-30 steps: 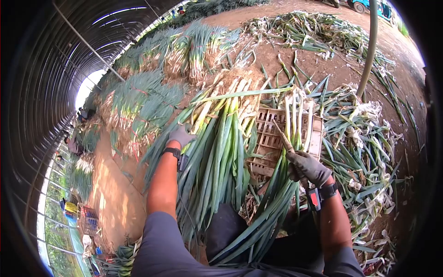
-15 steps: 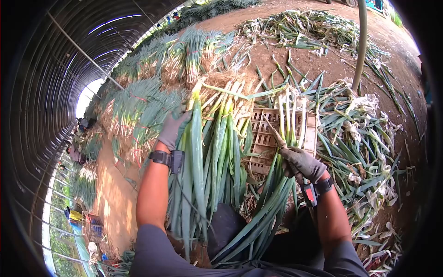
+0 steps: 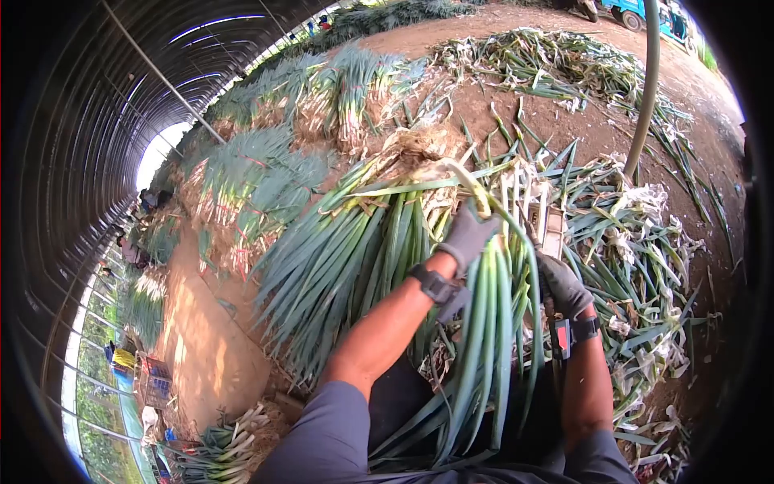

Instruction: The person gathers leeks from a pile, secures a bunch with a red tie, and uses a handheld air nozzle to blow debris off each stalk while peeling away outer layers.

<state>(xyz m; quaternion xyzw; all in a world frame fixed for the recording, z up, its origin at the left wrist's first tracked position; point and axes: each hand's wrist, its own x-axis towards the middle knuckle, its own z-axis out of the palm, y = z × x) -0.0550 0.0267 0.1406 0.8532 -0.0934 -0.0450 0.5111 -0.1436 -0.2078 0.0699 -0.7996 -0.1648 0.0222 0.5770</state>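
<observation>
My left hand (image 3: 472, 234), in a grey glove, is closed around a large green onion (image 3: 484, 202). Its pale end points up, and its long leaves hang down in front of my legs. Just to the right, my right hand (image 3: 563, 284), also gloved, is closed; it gripped a knife in the earlier frame, and the blade is mostly hidden behind a leaf now. Behind my hands, several white onion stalks (image 3: 520, 189) lie on a plastic crate (image 3: 552, 230). A thick heap of untrimmed green onions (image 3: 334, 242) spreads to the left of my left hand.
Stripped leaves (image 3: 625, 242) cover the ground on the right, with another leaf pile (image 3: 540, 60) farther back. Tied onion bundles (image 3: 242, 181) stand at left. A slanting pole (image 3: 645, 97) rises at right. Trimmed onions (image 3: 242, 440) lie at lower left. A blue vehicle (image 3: 633, 12) is far back.
My left hand has moved right from the heap, bringing a green onion over beside my right hand. The right hand has shifted slightly right and down. The view has turned a little.
</observation>
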